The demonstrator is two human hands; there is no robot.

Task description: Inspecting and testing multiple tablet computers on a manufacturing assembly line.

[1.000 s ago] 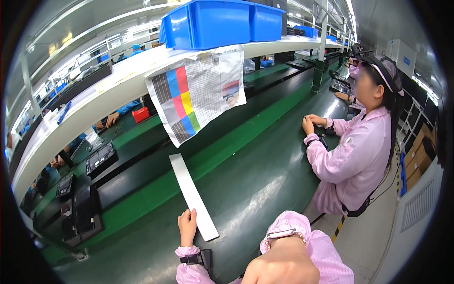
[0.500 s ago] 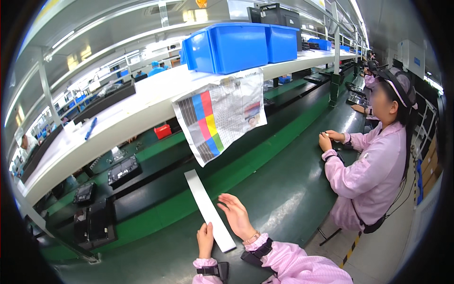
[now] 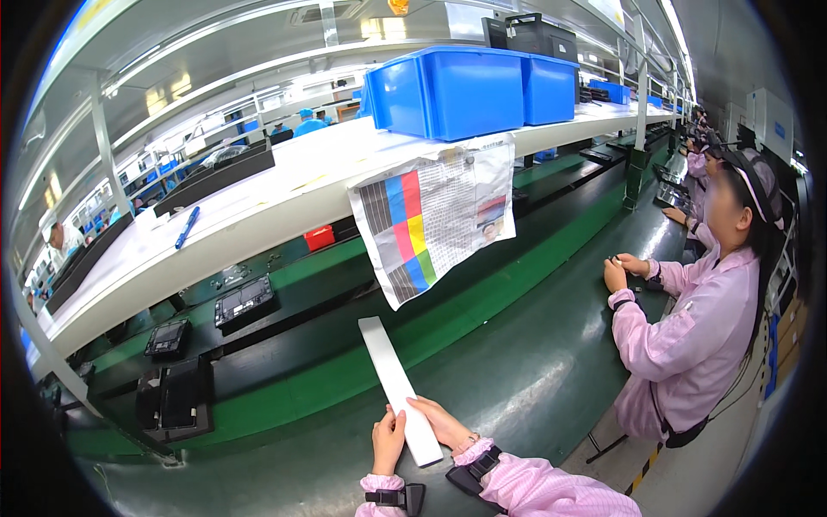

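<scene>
While our left hand (image 3: pixel 388 441) and right hand (image 3: pixel 441 424) hold the white strip (image 3: pixel 392 372) at lower centre of the frame, fingers closed on its edges, we log two blue bins (image 3: pixel 474 96) on the shelf (image 3: pixel 289 172), upper centre, contents hidden.

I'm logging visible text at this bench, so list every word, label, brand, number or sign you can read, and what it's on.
None is clear enough to quote.
Hanging colour-block sheet: rows of fine print, too small to read.
Boxy white unit at upper right: blue label, too small to read.
Long white box: no print visible.
</scene>
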